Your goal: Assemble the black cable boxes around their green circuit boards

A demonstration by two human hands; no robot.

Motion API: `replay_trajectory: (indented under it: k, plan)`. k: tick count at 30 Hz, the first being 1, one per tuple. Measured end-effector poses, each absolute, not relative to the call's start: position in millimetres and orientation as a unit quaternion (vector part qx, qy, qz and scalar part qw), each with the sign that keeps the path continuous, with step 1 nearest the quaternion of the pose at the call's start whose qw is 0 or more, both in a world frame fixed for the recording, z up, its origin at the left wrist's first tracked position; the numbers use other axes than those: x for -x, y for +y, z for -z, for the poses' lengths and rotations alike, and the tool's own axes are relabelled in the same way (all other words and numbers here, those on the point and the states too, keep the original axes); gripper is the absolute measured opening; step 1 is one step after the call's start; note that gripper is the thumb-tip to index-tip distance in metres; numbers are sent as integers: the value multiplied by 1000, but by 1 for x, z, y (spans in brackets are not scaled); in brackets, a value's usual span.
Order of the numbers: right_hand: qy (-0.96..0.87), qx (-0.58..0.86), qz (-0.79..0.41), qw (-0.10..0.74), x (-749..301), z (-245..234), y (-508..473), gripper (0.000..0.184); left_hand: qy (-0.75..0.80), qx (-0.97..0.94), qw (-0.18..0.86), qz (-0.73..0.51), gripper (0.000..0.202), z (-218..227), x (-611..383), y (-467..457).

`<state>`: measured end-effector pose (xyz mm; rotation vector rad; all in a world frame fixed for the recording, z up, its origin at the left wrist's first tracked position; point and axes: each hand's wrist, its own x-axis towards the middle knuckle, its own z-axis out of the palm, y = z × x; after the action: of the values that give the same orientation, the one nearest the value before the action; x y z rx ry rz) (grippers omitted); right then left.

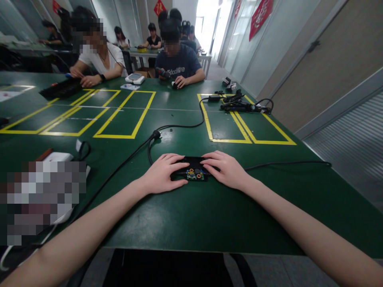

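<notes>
A small black device (194, 167) with its casing off and a coloured circuit board showing lies on the green table (191, 215) in front of me. My left hand (164, 173) grips its left end, fingers curled round it. My right hand (226, 169) holds its right end in the same way. A black cable (287, 162) runs from the device to the right, and another black cable (176, 126) loops off behind it towards the far side.
Yellow tape rectangles (119, 115) mark the table. A pile of black adapters and cables (239, 104) lies at the far right. Two people sit across the table handling small items; others sit further back. White objects (56, 157) lie at my left.
</notes>
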<state>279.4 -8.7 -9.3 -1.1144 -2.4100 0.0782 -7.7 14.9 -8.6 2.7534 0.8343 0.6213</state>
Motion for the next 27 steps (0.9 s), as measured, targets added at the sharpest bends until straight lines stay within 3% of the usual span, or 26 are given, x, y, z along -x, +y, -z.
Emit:
replay_trajectory:
  k: [8,27]
  plan:
    - [-840,409,-152,323,-283,13,-7,13,273,-931,101,-221,48,7,8,15]
    - [-841,378,-174,345,-281,8,-10,14,268,-938,108,-192,47,5,9,16]
